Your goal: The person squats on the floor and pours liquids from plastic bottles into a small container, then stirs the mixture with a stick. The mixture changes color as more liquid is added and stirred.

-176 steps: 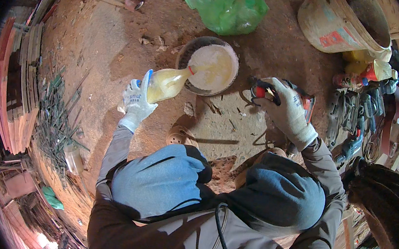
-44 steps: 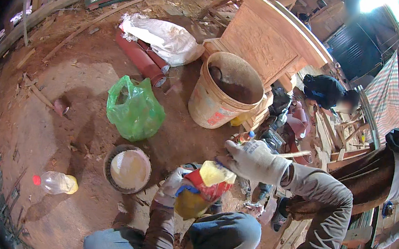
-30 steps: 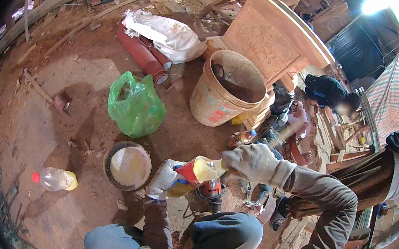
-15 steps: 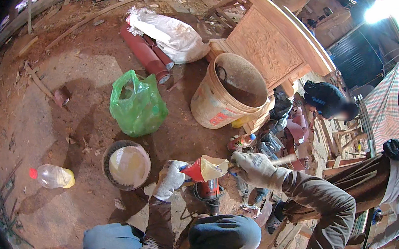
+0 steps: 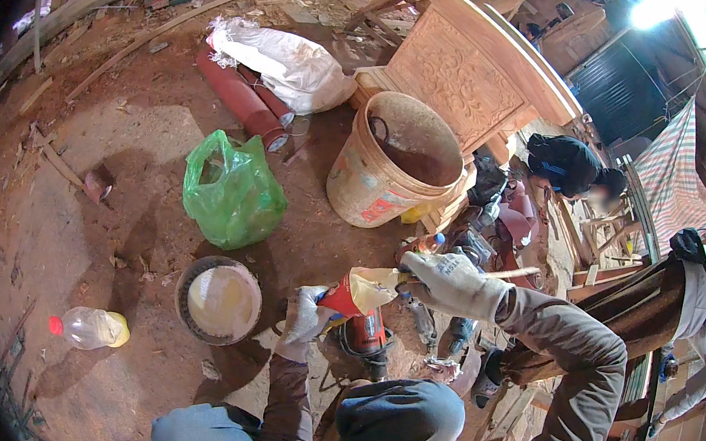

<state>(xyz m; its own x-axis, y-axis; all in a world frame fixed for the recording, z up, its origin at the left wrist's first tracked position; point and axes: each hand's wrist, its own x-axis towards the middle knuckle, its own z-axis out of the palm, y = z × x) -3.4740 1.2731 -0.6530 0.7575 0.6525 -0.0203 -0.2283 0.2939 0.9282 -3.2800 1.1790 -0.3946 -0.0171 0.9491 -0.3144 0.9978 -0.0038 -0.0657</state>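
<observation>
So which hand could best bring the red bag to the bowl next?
Probably the left hand: it grips the red bag and is nearer the bowl. The right hand, farther off, holds a stick.

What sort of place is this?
Probably a woodworking workshop: a carved wooden piece of furniture stands behind the bucket, loose wooden boards lie at the right, and what looks like a red power tool sits near the person's knee.

Glare burned white around the light (image 5: 655,11) at the upper right, leaving the floor (image 5: 68,225) moderately lit. Shadow pooled below the bottle (image 5: 90,329) at lower left. The right hand (image 5: 453,284) looked fairly sharp; fisheye distortion bent the margins toward black corners.
</observation>
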